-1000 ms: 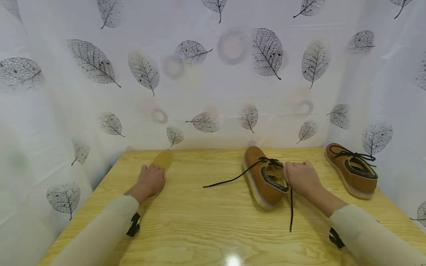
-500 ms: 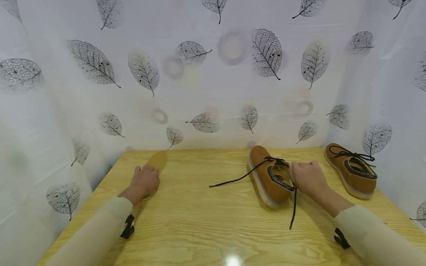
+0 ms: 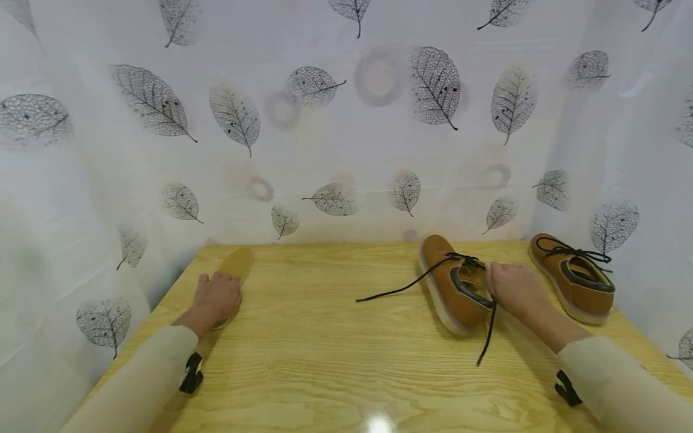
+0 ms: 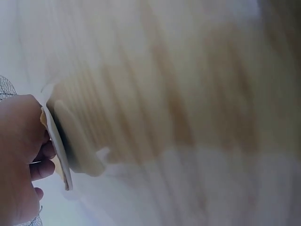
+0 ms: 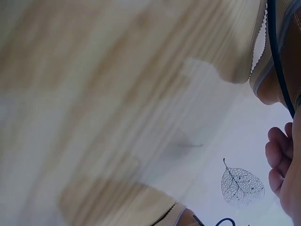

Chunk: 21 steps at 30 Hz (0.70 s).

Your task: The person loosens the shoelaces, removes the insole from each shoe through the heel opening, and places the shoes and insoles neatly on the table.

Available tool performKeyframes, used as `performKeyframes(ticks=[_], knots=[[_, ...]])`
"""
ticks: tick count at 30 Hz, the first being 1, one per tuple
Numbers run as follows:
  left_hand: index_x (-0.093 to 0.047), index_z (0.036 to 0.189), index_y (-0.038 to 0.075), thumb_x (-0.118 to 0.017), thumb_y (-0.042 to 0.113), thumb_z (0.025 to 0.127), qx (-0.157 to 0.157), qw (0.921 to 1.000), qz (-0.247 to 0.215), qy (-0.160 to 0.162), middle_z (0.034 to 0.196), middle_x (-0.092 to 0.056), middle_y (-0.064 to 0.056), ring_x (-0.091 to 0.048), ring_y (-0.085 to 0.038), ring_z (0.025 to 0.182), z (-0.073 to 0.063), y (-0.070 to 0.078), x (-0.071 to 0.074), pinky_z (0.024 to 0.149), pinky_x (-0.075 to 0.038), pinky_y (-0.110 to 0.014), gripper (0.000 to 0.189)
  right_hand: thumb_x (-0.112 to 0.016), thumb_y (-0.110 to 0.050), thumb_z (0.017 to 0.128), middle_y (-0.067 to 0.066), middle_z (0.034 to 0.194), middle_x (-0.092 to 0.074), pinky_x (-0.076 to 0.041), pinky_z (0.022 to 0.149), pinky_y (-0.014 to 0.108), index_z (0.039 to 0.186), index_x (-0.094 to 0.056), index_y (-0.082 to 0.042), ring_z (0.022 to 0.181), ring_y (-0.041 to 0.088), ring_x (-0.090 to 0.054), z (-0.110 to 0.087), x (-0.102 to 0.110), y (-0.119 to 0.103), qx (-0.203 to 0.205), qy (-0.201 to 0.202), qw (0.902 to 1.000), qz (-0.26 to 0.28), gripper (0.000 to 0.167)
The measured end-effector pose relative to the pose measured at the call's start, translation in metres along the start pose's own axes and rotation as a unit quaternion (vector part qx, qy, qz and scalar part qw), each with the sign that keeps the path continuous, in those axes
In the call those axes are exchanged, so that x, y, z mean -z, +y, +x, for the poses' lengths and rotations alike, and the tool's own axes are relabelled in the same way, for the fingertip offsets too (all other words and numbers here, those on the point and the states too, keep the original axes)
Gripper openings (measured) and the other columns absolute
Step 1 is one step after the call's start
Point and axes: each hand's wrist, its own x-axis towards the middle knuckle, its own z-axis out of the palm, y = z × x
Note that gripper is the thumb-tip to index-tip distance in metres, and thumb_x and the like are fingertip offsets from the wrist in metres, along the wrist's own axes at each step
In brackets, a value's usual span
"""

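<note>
My left hand (image 3: pixel 218 296) grips a tan insole (image 3: pixel 238 263) over the left part of the table, its toe end pointing away. The left wrist view shows the insole (image 4: pixel 57 146) edge-on, fingers curled at its side, close over the wood. On the right, my right hand (image 3: pixel 514 288) pinches the upper of a brown leather shoe (image 3: pixel 468 310) near the opening. This shoe leans to one side, toe away from me. Its black lace (image 3: pixel 390 293) trails left over the table, and another end hangs beside the heel. Fingers of the right hand (image 5: pixel 281 155) show curled in the right wrist view.
A second brown shoe (image 3: pixel 587 294), its lace tied in a bow, stands at the right edge of the table (image 3: pixel 335 361). A white curtain (image 3: pixel 346 144) with a leaf print hangs behind and along both sides.
My left hand has moved left with the insole. The right hand and the shoe it holds have shifted right, closer to the second shoe, which stays in place.
</note>
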Motion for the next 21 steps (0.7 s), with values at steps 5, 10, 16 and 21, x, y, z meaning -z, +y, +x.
performKeyframes(ticks=[5,10,16,21], knots=[[-0.063,0.1,0.006,-0.049,0.02,0.101,0.005,0.9999,-0.009,0.003,0.098,-0.065,-0.012,-0.053,-0.032,0.091,-0.005,-0.006,-0.001,0.079,-0.032,-0.052,0.019,-0.039,-0.015,0.096,-0.009,0.054,-0.01,-0.016,0.037,0.03,0.058,-0.026,-0.015,0.043,0.01,-0.012,-0.005,0.001,0.006,-0.017,0.008,0.9998,-0.004,0.04],[-0.063,0.096,0.006,-0.05,0.019,0.101,0.01,0.9998,-0.016,0.008,0.094,-0.065,-0.012,-0.054,-0.032,0.089,-0.009,-0.012,-0.001,0.077,-0.032,-0.051,0.019,-0.04,-0.016,0.097,-0.008,0.053,-0.011,-0.017,0.036,0.032,0.057,-0.027,-0.014,0.04,0.012,-0.016,-0.01,0.006,0.012,-0.029,0.005,0.9995,-0.009,0.041],[-0.062,0.096,0.006,-0.048,0.019,0.101,0.016,0.9996,-0.02,0.007,0.095,-0.066,-0.013,-0.054,-0.034,0.09,-0.01,-0.02,-0.003,0.076,-0.031,-0.05,0.019,-0.033,-0.019,0.102,-0.007,0.052,-0.011,-0.014,0.04,0.03,0.057,-0.025,-0.015,0.04,0.011,-0.012,-0.016,0.011,0.023,-0.003,0.012,0.9997,-0.022,0.046],[-0.062,0.097,0.004,-0.047,0.017,0.101,0.022,0.9994,-0.026,0.008,0.097,-0.065,-0.016,-0.054,-0.036,0.091,-0.01,-0.027,-0.004,0.076,-0.033,-0.052,0.02,-0.036,-0.018,0.1,-0.006,0.051,-0.012,-0.016,0.044,0.031,0.059,-0.025,-0.015,0.042,0.013,-0.013,-0.016,0.016,0.031,-0.005,0.001,0.9996,-0.029,0.043]])
